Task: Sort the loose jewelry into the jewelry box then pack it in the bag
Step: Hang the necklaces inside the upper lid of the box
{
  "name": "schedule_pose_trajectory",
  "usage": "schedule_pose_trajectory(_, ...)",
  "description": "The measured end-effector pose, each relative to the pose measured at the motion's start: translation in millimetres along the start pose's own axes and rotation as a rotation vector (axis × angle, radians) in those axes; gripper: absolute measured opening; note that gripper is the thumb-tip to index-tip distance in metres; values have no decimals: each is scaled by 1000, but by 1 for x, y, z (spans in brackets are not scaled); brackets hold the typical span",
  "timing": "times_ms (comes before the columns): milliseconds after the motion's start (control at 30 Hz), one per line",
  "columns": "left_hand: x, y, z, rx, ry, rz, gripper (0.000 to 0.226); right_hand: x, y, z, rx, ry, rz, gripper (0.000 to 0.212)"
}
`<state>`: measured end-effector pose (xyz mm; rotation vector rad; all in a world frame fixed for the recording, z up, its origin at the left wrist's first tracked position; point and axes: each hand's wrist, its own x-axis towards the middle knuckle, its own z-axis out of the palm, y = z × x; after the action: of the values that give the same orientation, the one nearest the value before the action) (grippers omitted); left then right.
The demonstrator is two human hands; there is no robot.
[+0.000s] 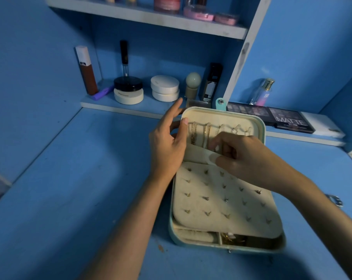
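Note:
A teal jewelry box (261, 126) with cream lining lies open on the blue desk. Gold chains (194, 133) hang from hooks inside its raised lid. A cream earring panel (221, 201) studded with several small earrings covers the base. My left hand (167, 144) holds the lid's left edge, thumb inside the lid, fingers behind it. My right hand (235, 156) reaches into the lid and pinches at the elastic pocket (199, 153) below the chains. Gold pieces (231, 238) lie in a lower compartment.
Cosmetics jars (165, 87), a tube (86, 70) and bottles stand on the low shelf behind the box. An eyeshadow palette (290, 120) and a perfume bottle (262, 91) sit at the right. A metal item (334, 200) lies beside my right forearm. No bag is in view.

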<state>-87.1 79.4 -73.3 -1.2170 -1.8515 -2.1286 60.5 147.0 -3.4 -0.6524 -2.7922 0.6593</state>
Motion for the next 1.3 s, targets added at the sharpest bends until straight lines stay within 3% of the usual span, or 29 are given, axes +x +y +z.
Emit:
schedule_pose_trajectory(267,0,-1,0,3,-1,0,43,1,0,2,-62,1,-12,5)
schedule_pose_trajectory(433,-1,0,1,2,-1,-11,42,2,0,2,-62,-5,-44,31)
schedule_pose_trajectory(700,0,-1,0,0,-7,-2,43,1,-3,2,-115,-17,-34,12)
schedule_pose_trajectory(1033,0,1,0,-2,4,2,42,0,0,2,-71,30,-35,17)
schedule_pose_trajectory(1167,-1,4,0,-6,4,17,42,-5,13,-12,180,154,-29,24)
schedule_pose_trajectory(1300,-1,6,0,-14,0,13,43,-1,44,-29,531,556,72,28)
